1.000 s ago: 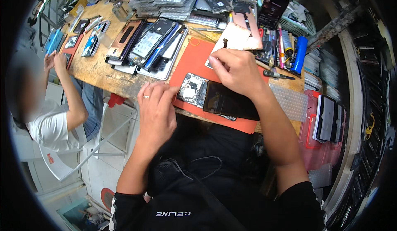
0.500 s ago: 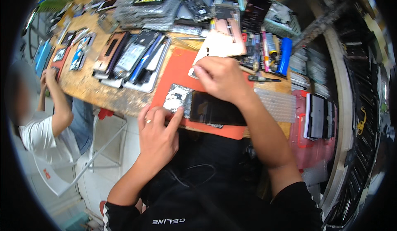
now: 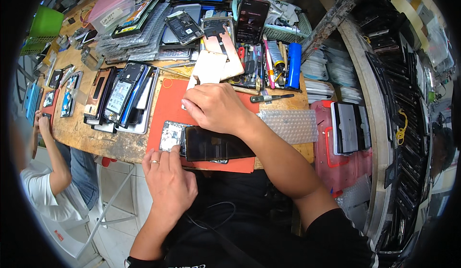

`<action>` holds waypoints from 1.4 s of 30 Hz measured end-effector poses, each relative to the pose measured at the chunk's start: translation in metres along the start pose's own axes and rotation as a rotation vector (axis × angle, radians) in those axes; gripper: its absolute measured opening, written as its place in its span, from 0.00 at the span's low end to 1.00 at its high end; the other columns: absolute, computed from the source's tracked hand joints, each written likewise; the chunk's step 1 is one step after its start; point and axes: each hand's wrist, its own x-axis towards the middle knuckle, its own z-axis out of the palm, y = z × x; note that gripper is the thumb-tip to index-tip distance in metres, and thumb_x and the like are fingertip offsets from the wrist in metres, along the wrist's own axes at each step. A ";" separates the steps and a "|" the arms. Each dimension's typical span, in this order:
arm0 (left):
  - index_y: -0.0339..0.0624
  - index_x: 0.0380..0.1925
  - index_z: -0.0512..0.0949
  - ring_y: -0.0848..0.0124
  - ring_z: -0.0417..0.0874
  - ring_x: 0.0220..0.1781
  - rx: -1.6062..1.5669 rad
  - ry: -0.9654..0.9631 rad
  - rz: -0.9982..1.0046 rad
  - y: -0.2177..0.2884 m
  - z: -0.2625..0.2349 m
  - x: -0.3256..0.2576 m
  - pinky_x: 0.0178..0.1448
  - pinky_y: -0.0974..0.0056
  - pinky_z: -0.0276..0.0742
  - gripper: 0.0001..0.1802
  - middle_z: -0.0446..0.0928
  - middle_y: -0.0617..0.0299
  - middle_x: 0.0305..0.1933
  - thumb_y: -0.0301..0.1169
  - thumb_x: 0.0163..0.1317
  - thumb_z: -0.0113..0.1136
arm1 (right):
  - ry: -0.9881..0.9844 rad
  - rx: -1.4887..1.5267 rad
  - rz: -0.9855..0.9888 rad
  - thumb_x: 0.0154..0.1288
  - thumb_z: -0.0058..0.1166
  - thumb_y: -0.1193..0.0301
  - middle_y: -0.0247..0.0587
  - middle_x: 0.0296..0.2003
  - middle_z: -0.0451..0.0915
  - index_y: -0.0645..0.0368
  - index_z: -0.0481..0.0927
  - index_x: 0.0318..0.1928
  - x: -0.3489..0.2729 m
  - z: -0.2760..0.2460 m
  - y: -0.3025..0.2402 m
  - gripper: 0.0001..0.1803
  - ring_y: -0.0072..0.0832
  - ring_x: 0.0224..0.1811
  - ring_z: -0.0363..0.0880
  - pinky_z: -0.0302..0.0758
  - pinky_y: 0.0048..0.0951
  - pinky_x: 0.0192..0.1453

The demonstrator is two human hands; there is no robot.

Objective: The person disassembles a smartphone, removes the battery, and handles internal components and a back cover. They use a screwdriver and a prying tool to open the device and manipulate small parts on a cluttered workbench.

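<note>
On an orange mat [image 3: 160, 112] lies an opened phone body [image 3: 171, 134] with silvery inner parts showing. A dark glass screen panel [image 3: 218, 144] sits at its right, partly over it. My left hand [image 3: 170, 181] rests at the near edge, fingers stretched out and the index fingertip touching the phone body. My right hand [image 3: 218, 107] is curled just above the screen panel, thumb and fingers together; anything pinched in it is hidden. Beyond its knuckles lies a pale, flat phone back cover [image 3: 210, 67], partly covered by the hand.
Stacked phone parts [image 3: 126, 90] stand left of the mat. Behind are bubble-wrapped stacks [image 3: 127, 42], a propped-up phone [image 3: 251, 21] and a green basket [image 3: 288, 33]. Tools and a blue cylinder [image 3: 293, 65] stand right, near bubble wrap [image 3: 288, 125]. Another person [image 3: 55, 181] sits at left.
The whole view has shifted, so the bench appears farther left and lower. My left index fingertip stays at the phone body, and my right hand keeps its curled pose above the screen panel.
</note>
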 end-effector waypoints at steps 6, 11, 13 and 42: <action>0.28 0.57 0.81 0.45 0.79 0.53 0.015 0.069 0.015 0.000 0.006 -0.002 0.72 0.42 0.68 0.27 0.78 0.47 0.41 0.22 0.54 0.64 | -0.003 0.018 0.007 0.71 0.62 0.70 0.48 0.27 0.85 0.61 0.80 0.30 0.000 -0.001 -0.001 0.11 0.51 0.31 0.88 0.83 0.50 0.38; 0.34 0.50 0.84 0.46 0.79 0.52 0.042 0.105 0.042 -0.011 0.001 0.004 0.65 0.42 0.71 0.15 0.77 0.48 0.42 0.24 0.63 0.67 | -0.033 -0.003 0.009 0.70 0.64 0.71 0.43 0.29 0.87 0.59 0.85 0.35 -0.001 0.000 0.002 0.06 0.46 0.33 0.88 0.82 0.46 0.38; 0.35 0.47 0.84 0.47 0.78 0.52 0.069 0.067 0.083 -0.019 -0.004 0.011 0.64 0.43 0.71 0.13 0.76 0.49 0.42 0.24 0.63 0.67 | -0.036 0.000 0.021 0.70 0.64 0.71 0.44 0.29 0.87 0.59 0.85 0.35 -0.001 0.000 0.001 0.06 0.47 0.33 0.87 0.82 0.47 0.39; 0.43 0.37 0.87 0.51 0.81 0.47 -0.047 -0.358 0.337 -0.065 -0.026 0.075 0.54 0.50 0.75 0.06 0.80 0.52 0.40 0.29 0.61 0.72 | -0.058 0.010 0.061 0.73 0.61 0.69 0.48 0.30 0.87 0.61 0.86 0.35 -0.001 0.000 0.002 0.10 0.50 0.33 0.88 0.83 0.49 0.41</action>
